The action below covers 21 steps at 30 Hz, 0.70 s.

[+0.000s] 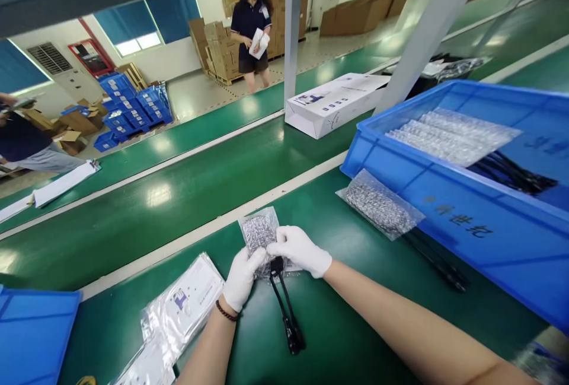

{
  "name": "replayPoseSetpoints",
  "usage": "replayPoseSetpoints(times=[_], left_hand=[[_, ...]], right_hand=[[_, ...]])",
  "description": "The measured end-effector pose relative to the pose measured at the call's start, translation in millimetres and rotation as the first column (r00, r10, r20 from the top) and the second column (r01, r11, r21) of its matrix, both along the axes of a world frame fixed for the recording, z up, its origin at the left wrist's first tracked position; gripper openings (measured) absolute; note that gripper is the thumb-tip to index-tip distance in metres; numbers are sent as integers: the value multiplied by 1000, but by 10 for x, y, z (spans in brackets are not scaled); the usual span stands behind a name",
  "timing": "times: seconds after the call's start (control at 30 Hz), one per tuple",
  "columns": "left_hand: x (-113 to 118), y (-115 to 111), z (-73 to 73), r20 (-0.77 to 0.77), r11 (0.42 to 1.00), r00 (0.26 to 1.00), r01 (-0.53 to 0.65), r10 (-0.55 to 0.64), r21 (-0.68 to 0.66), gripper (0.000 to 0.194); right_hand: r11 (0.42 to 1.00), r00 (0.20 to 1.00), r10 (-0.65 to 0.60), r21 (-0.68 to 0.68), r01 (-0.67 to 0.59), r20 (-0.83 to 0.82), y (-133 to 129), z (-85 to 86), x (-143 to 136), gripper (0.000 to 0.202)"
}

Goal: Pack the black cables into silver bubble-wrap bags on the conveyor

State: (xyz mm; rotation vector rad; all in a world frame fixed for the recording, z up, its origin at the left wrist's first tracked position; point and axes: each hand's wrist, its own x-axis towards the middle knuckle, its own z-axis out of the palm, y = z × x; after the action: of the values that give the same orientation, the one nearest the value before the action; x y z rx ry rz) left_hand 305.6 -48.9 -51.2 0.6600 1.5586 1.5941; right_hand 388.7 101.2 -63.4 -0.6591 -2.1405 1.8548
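A bubble-wrapped packet (259, 231) is held between my two white-gloved hands over the green work surface. My left hand (242, 275) grips its lower left side, fingers closed. My right hand (302, 250) pinches its right side, with thumb and fingers near my left thumb. Black cables (287, 314) with connectors hang out of the packet's lower end towards me. To the right, a similar wrapped packet (382, 204) with black cables leans by the blue bin. Printed leaflets in clear plastic (189, 299) lie left of my left hand.
A large blue bin (444, 213) at the right holds more wrapped packets and cables. Another blue bin (35, 337) stands at the lower left. A white box (333, 106) rests on the conveyor by a metal post (291, 35). A person (251, 23) stands beyond; another is at the far left.
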Motion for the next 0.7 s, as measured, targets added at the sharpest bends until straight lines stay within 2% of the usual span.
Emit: replayPoseSetpoints(times=[0.23,0.33,0.37,0.47,0.5,0.57,0.7], left_hand=[[11,-2,-64,142,995,989,-53,40,86,41],[13,11,-91,233,980,967,-135,99,146,36],[15,19,-98,269,970,955,-173,124,169,35],[21,47,-102,390,935,904,-276,174,224,34],[23,57,-97,418,924,890,-300,181,238,35],[26,73,-81,448,915,877,-312,174,255,38],[21,68,-67,441,930,888,-265,132,256,42]], right_hand=[[1000,999,-4,-12,3,-44,-65,-43,16,35],[999,994,-49,1,49,-95,-114,-90,13,21],[998,989,-62,7,63,-131,-121,-116,10,24],[999,973,-33,13,37,-228,-108,-199,-6,66],[1000,973,-13,11,16,-229,-95,-221,-11,73],[1000,982,-1,9,3,-191,-69,-248,-19,75],[999,987,4,50,4,-161,-58,-218,-11,69]])
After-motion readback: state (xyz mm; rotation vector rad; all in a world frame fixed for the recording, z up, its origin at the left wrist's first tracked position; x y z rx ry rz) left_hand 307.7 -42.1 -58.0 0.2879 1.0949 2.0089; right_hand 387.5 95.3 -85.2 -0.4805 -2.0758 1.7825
